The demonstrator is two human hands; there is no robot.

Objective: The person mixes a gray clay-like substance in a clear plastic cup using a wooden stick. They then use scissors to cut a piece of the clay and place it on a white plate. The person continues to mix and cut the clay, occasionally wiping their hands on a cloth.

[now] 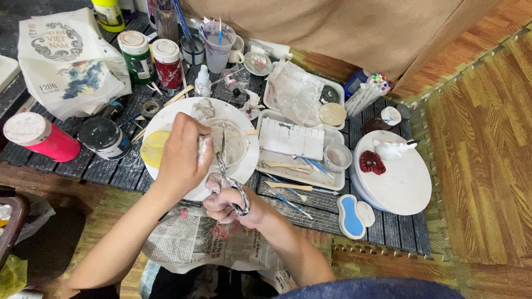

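My right hand (230, 202) grips a pair of scissors (224, 166) with blades pointing up and away from me. My left hand (180, 158) pinches a small pale piece (206, 148) right at the blades. Both hands hover over a round white plate (249, 160) that carries a clear round lid (235, 141) and a yellow disc (152, 148). A grey lump of clay (203, 108) sits at the plate's far edge. A sheet of newspaper (205, 241) lies under my forearms.
Paint jars in green (136, 55), dark red (167, 62), black (104, 137) and pink-red (40, 137) stand at left. A white tray (299, 177) holds a pale block and tools. A round board (396, 177) at right bears a red piece and a white figurine. A blue-and-white dish (351, 216) lies nearby.
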